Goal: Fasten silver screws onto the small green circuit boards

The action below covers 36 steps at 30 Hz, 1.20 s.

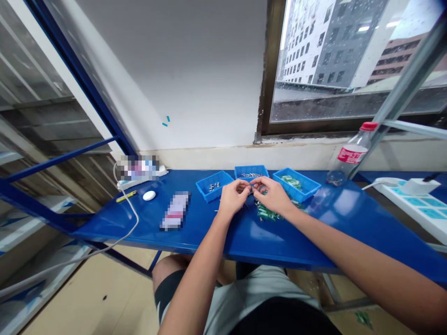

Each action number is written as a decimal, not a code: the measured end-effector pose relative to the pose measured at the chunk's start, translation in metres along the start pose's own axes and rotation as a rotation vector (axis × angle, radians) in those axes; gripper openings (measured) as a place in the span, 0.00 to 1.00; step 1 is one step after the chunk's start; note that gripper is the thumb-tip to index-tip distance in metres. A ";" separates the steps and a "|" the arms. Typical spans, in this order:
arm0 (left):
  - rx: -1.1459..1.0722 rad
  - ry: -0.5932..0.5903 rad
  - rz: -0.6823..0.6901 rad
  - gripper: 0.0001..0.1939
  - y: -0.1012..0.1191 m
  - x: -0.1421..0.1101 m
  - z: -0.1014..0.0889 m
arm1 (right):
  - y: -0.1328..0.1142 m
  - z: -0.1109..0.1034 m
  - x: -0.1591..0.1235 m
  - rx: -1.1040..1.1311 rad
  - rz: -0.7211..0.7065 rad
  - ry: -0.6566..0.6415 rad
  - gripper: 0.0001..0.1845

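Above the blue table, my left hand and my right hand meet with fingertips pinched together. Between them is a small dark piece, too small to make out. Beneath my right hand lies a loose pile of green pieces with some metal bits. Just behind my hands stand three blue bins. The left bin holds a few small metal parts, the middle bin thin metal pin-like parts, and the right bin more green pieces. Part of the middle bin is hidden by my fingers.
Left on the table are a blurred-out phone-shaped object, a white oval object, a yellow cutter-like tool and a white cable. At right stand a red-capped bottle and a power strip.
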State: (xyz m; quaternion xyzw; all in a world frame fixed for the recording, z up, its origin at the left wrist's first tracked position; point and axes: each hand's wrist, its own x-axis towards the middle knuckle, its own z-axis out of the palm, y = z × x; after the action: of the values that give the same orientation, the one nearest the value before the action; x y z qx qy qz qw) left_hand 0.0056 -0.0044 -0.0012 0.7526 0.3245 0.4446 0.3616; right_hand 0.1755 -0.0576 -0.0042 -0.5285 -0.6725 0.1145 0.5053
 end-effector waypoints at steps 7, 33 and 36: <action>0.115 -0.063 -0.013 0.15 0.010 -0.003 -0.004 | -0.001 -0.003 0.000 -0.023 -0.031 0.016 0.08; 0.054 0.007 0.029 0.08 0.001 -0.001 -0.001 | 0.002 0.000 0.000 -0.048 -0.032 0.002 0.11; 0.133 -0.012 0.027 0.12 0.006 -0.003 -0.004 | 0.003 -0.001 0.000 -0.048 -0.038 0.012 0.09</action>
State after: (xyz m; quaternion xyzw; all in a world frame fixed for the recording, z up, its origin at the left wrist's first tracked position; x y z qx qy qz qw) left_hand 0.0022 -0.0091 0.0036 0.7819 0.3408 0.4225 0.3067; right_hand 0.1781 -0.0568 -0.0052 -0.5282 -0.6820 0.0855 0.4985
